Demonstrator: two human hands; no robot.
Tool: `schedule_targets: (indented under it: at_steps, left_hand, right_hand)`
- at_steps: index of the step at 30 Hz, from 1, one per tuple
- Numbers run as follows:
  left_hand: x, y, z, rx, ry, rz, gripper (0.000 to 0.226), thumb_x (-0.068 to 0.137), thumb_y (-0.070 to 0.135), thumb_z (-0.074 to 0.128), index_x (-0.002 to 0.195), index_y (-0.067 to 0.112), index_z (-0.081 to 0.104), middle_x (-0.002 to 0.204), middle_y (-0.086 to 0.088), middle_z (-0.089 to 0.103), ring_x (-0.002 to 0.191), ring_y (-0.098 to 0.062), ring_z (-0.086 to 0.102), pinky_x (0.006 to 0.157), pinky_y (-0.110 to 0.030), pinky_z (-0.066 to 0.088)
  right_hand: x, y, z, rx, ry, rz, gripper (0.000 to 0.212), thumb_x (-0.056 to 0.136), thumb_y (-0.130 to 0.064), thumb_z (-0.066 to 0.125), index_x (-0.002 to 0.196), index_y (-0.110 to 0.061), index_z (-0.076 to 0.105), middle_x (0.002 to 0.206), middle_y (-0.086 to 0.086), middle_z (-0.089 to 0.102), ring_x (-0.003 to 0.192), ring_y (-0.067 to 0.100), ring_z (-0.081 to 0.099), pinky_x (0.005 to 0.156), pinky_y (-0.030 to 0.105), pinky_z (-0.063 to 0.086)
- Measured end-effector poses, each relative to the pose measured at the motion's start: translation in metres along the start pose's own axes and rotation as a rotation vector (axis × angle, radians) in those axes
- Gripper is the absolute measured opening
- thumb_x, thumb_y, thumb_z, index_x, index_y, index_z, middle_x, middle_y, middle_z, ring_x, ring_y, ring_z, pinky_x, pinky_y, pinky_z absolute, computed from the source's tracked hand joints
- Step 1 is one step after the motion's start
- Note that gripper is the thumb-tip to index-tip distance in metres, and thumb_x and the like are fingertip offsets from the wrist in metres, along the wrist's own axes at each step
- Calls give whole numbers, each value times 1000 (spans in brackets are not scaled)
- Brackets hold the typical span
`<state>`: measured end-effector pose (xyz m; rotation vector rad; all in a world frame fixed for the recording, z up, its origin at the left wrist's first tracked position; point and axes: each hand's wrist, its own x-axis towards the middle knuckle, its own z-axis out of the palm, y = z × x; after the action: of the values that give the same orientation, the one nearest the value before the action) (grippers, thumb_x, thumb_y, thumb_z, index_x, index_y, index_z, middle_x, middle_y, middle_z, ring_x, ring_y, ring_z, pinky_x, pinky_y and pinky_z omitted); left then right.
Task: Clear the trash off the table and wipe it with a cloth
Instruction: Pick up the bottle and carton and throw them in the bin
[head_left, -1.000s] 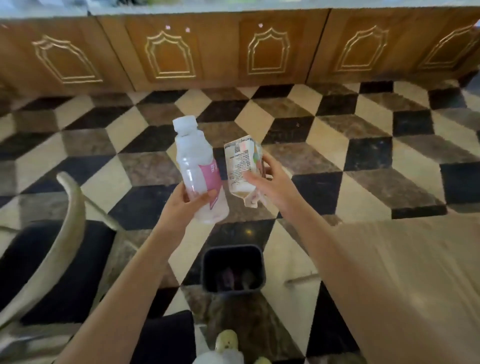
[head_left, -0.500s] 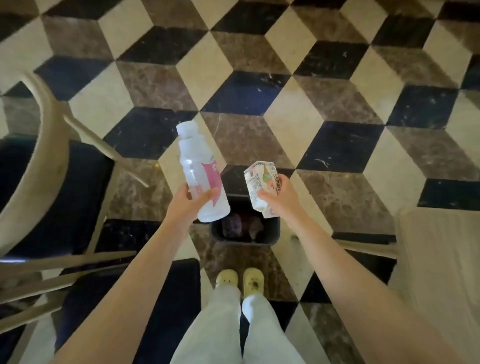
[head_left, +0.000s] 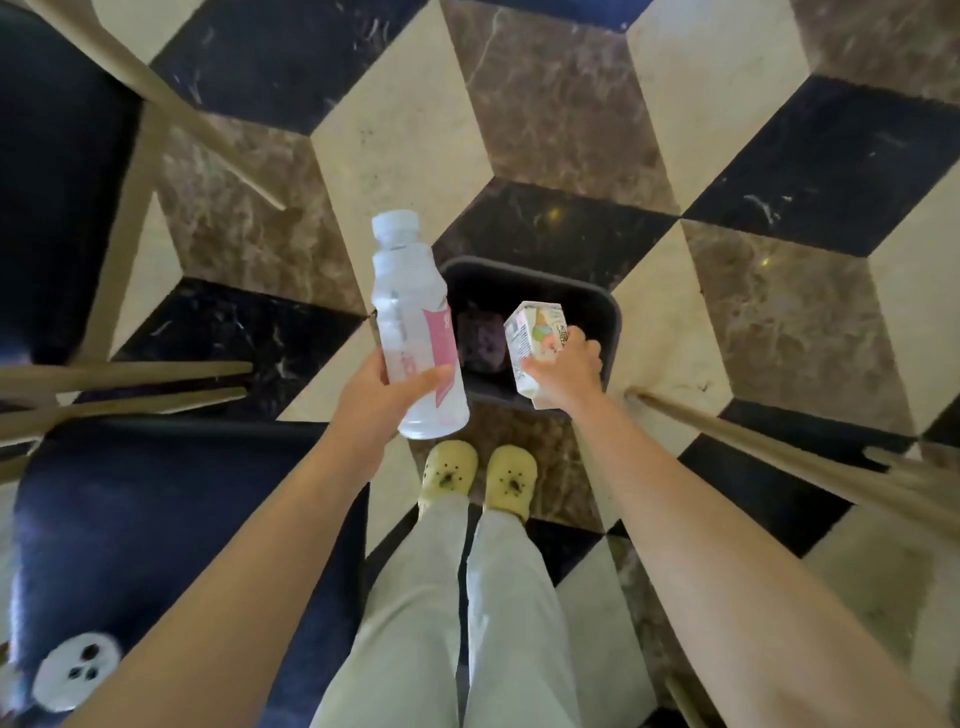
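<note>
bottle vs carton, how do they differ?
The bottle is clear plastic with a pink label; the carton is printed white card. The bottle is tall and round, the carton short and boxy. The left hand holds the bottle at the left edge of the bin; the right hand holds the carton over its opening. Neither is released yet.

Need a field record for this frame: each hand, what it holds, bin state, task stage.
left hand: grips capped plastic bottle, pink label, at the bin's left rim in view
right hand: grips drink carton above bin opening
trash bin: dark, just ahead of yellow clogs, trash inside
stage: both items held, neither dropped yet
</note>
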<state>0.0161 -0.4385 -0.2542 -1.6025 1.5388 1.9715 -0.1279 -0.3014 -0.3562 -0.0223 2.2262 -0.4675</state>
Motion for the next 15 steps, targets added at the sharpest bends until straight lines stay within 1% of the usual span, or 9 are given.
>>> schedule_targets:
  at_steps: [2,5,7,8,9,11,12,14,15]
  left_hand:
    - [12,-16,6,-21,10,-34,55,76,22,75,126,20,54,116,-2,67,108,-23,63,97,-45,49]
    - [27,-33,9,-42,7,-92,59,75,27,76,128,18,52,118,-3,66,109,-24,62,98,-45,49]
    - [33,-37,9,-45,-1,-111,60,75,28,75,128,17,51,118,-3,66,110,-24,62,98,-45,48]
    - [35,-38,10,-52,-12,-119,59,76,29,74,129,16,51,118,-3,66,110,-24,62,98,-44,48]
    - [37,-37,11,-64,-26,-130,56,78,29,72,128,16,52,118,-4,66,111,-24,62,98,-44,48]
    - [40,-35,15,-121,-63,-153,47,83,27,67,127,14,53,118,-6,66,111,-24,62,96,-41,50]
    - [41,-33,18,-160,-84,-161,44,85,26,64,126,14,54,118,-6,67,109,-23,64,94,-38,51]
    - [45,-32,25,-216,-122,-174,39,87,27,61,124,15,55,115,-5,68,105,-19,66,85,-30,55]
    - [48,-33,29,-220,-136,-175,38,88,28,61,123,16,55,114,-4,69,103,-18,67,80,-27,56]
  right_hand:
    - [16,3,13,-17,-20,-11,76,81,-34,68,139,-10,26,135,14,35,125,32,39,95,35,41]
    - [27,3,26,-17,-64,-52,73,88,-36,59,145,-10,20,144,14,30,132,33,33,102,39,37]
    - [22,-1,30,36,-93,-145,66,90,-41,54,143,-11,28,144,14,34,131,32,36,104,42,38]
    - [16,-3,32,97,-157,-191,65,90,-45,52,142,-14,30,142,10,38,130,28,39,102,40,42]
    - [7,-6,32,178,-260,-228,63,91,-49,48,142,-18,31,141,1,41,130,21,41,99,34,44]
    - [-18,-10,28,313,-545,-267,59,93,-53,42,143,-25,31,134,-17,42,125,2,42,99,22,38]
    - [-28,-11,26,338,-646,-308,56,92,-52,43,142,-28,33,133,-20,46,122,-3,46,101,20,39]
    - [-37,-3,26,379,-707,-370,54,90,-46,53,138,-31,36,127,-18,54,117,-3,53,96,19,46]
    - [-36,1,26,407,-684,-376,55,87,-43,59,137,-31,38,126,-15,57,115,-1,55,95,20,48]
